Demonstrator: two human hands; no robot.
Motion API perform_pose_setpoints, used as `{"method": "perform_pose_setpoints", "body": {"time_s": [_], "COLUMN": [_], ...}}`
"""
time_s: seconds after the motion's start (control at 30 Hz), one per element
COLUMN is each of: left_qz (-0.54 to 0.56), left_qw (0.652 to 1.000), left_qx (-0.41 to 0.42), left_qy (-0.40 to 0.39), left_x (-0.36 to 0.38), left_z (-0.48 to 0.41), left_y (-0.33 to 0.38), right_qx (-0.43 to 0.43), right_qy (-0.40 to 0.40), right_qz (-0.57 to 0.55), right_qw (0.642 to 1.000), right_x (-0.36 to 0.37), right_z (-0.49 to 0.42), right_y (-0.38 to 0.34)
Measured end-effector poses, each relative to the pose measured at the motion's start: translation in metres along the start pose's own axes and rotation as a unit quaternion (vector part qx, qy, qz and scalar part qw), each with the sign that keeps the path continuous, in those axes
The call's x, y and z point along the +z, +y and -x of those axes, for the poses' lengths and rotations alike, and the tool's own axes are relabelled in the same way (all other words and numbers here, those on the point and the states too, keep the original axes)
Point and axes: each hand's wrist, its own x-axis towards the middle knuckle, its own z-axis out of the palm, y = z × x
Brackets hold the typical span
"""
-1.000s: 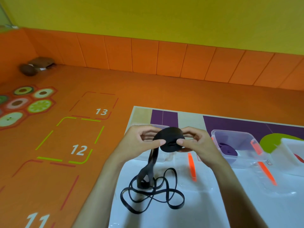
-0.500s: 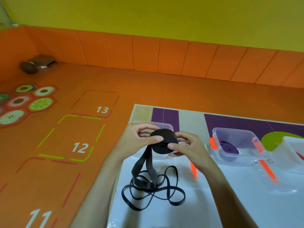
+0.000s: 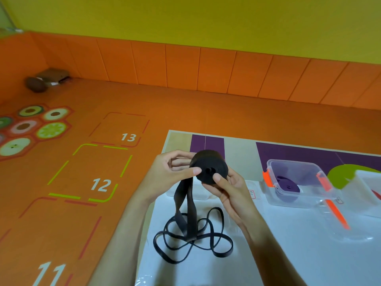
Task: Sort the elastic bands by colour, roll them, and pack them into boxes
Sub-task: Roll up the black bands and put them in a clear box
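Observation:
A black elastic band is partly wound into a thick roll [image 3: 209, 169], held above the white table [image 3: 299, 254]. My left hand [image 3: 165, 174] pinches the roll from the left, thumb on its face. From below right, my right hand [image 3: 228, 186] cups the roll with its thumb on the front. The unrolled tail [image 3: 185, 205] hangs down to a loose tangle of loops [image 3: 193, 238] on the table. A clear box with orange clips [image 3: 299, 180] at the right holds a dark purple roll [image 3: 288, 185]. Another clear box [image 3: 185, 193] lies mostly hidden behind my hands.
A clear lid with an orange clip [image 3: 338, 215] lies in front of the right box. A white container [image 3: 369, 182] sits at the far right edge. Left of the table is an orange floor mat with numbered squares [image 3: 99, 182]. An orange wall panel runs behind.
The roll has turned a little in my hands and my right thumb has shifted on its face. The tail hangs more steeply and the loose loops on the table have shifted a little.

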Motion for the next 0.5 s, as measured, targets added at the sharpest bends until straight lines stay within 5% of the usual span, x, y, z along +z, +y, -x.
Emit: {"method": "perform_pose_setpoints", "body": {"time_s": [0.17, 0.3, 0.5], "left_qz": [-0.038, -0.114, -0.064], "left_qw": [0.999, 0.992, 0.995], "left_qx": [-0.005, -0.015, -0.039], "left_qy": [-0.011, -0.054, -0.068], "left_x": [-0.008, -0.01, -0.005], "left_z": [0.003, 0.002, -0.003], "left_y": [-0.004, -0.003, -0.005], "right_qx": [0.025, -0.015, -0.019], "right_qy": [-0.025, -0.051, 0.004], "right_qz": [0.137, 0.379, 0.286], "right_qw": [0.99, 0.924, 0.958], "right_x": [-0.002, -0.004, -0.004], "right_z": [0.003, -0.003, -0.004], "right_y": [-0.018, -0.059, -0.063]}}
